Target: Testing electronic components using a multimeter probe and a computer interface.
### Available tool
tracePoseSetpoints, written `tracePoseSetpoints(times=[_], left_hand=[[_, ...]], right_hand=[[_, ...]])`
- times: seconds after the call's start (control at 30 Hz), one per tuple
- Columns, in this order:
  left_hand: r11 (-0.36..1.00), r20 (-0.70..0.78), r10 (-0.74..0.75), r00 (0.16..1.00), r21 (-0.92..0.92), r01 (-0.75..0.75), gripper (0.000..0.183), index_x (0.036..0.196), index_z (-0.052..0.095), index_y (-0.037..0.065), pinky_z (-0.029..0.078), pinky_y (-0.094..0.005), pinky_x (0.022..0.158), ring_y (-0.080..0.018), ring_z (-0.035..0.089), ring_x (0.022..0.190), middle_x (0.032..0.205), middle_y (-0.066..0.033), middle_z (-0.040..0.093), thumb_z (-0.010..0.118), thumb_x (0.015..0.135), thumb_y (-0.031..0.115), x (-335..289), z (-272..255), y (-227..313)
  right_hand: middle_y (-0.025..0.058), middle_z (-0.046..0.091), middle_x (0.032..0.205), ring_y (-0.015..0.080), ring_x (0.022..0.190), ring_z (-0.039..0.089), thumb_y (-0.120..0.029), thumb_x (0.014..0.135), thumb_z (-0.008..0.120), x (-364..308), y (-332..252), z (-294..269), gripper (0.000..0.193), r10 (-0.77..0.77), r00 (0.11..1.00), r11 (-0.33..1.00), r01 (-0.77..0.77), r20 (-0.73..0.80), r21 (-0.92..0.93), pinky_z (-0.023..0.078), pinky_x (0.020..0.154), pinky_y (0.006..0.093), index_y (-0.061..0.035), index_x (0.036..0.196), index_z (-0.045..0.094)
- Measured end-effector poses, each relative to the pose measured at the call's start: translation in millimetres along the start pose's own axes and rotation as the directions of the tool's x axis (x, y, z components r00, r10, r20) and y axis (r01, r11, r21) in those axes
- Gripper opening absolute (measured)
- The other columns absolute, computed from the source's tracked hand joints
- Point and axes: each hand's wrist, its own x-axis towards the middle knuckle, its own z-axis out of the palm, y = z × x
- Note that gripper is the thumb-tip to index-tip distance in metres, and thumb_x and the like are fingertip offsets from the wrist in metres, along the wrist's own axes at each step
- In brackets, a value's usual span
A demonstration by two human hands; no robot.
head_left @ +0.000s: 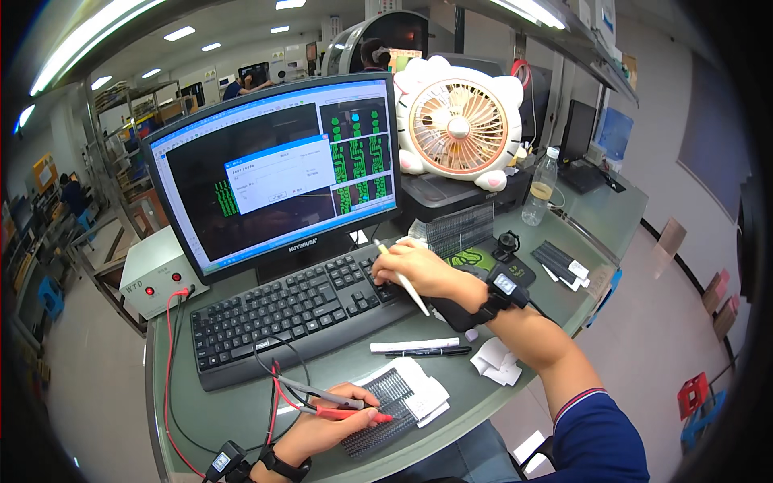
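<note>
My left hand (326, 423) is closed round a pair of test probes (336, 414), one red and one dark, with cables trailing back from them. Their tips are over a dark panel with fine rows (374, 431), which lies near the front edge of the desk; whether they touch it I cannot tell. White paper (423, 390) covers the panel's right end. My right hand (415, 270) grips a slim white pen-like stick (413, 294), its fingers over the number keys of the black keyboard (282, 314). A monitor (278, 173) behind shows a pop-up window and green board patterns.
Left of the keyboard stands a pale metal box (157, 274) with red and black leads. A white marker (415, 345), a black pen (427, 352) and crumpled paper (496, 362) lie in front. Farther back are a fan (459, 127), a bottle (539, 189) and dark strips (560, 262).
</note>
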Motion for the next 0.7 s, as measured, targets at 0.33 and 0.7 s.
tracePoseSetpoints(times=[0.33, 0.7], left_hand=[[0.998, 0.017, -0.045, 0.999, -0.04, 0.046, 0.025, 0.101, 0.066, 0.003, 0.048, -0.0256, 0.08, -0.0115, 0.06, 0.091, 0.1, -0.0063, 0.061, 0.067, 0.086, 0.023, -1, 3, 7], [0.999, 0.026, -0.008, 1.0, 0.038, 0.007, 0.022, 0.103, 0.063, 0.001, 0.051, -0.0219, 0.077, -0.0094, 0.063, 0.087, 0.099, -0.0053, 0.064, 0.064, 0.089, 0.019, -3, 0, 15]], right_hand=[[-0.0011, 0.066, 0.082, 0.0206, 0.091, 0.059, -0.021, 0.094, 0.053, 1, 23, -3, 0.011, 0.272, 0.959, 0.94, -0.281, -0.075, -0.191, 0.037, 0.086, 0.0368, -0.0123, 0.095, 0.059], [0.0023, 0.065, 0.081, 0.023, 0.084, 0.06, -0.023, 0.091, 0.056, -14, 7, -2, 0.011, 0.113, 0.986, 0.991, -0.12, -0.122, -0.055, 0.04, 0.082, 0.0363, -0.0134, 0.096, 0.06]])
